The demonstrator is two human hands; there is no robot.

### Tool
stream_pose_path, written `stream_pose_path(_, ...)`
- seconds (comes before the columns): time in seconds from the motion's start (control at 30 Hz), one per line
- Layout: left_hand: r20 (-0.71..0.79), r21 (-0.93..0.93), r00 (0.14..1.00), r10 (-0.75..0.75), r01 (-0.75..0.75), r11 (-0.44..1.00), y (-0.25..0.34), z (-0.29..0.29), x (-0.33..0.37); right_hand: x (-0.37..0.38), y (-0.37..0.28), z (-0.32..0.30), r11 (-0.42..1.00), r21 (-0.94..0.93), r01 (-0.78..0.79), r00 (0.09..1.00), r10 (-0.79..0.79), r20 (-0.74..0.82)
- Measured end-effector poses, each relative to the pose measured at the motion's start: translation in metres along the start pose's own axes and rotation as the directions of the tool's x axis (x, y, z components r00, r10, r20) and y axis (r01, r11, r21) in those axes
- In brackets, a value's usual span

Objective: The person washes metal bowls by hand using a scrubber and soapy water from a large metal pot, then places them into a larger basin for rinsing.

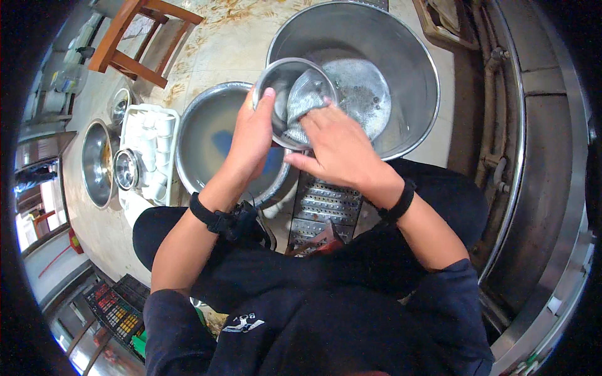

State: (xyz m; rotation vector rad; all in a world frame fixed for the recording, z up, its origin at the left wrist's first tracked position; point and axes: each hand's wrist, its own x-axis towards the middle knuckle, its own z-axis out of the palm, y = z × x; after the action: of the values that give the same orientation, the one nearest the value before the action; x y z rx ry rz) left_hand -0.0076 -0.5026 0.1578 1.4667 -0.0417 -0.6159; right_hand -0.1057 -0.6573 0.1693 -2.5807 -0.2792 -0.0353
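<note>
A round steel bowl [276,78] is tilted over the near left rim of a large steel tub [407,56] with foamy water [367,97] in it. My left hand [252,130] is closed on the bowl's left side, thumb along the rim. My right hand [342,141] presses a grey mesh scouring cloth [307,94] against the inside of the bowl, fingers over the cloth and thumb apart. Below and left of the bowl stands a steel basin [195,147] of cloudy water, with something blue [222,141] showing in it.
A white basket [172,119] of white cups stands on the left, beside small steel bowls [126,169] and a wide steel basin [94,163]. A wooden stool [128,59] is at the far left. Pipes [495,125] run along the right. A perforated metal strip [326,203] lies between my legs.
</note>
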Motion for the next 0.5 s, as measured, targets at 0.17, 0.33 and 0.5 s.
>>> stream_pose_path(0.17, -0.06, 0.067, 0.998, 0.003, 0.001, 0.998, 0.0, 0.013, -0.012, 0.006, -0.005, 0.007, 0.988, 0.09, 0.125, 0.992, -0.126, 0.001)
stream_pose_path(0.33, 0.01, -0.056, 1.0, 0.0, 0.001, 0.998, 0.015, 0.011, -0.01, 0.0, -0.005, -0.001, 0.995, 0.08, 0.057, 0.998, -0.055, -0.034)
stream_pose_path(0.5, 0.001, 0.134, 0.997, 0.073, -0.072, 0.988, 0.01, 0.01, -0.011, 0.006, 0.002, 0.011, 0.998, -0.054, 0.012, 0.996, -0.017, -0.084)
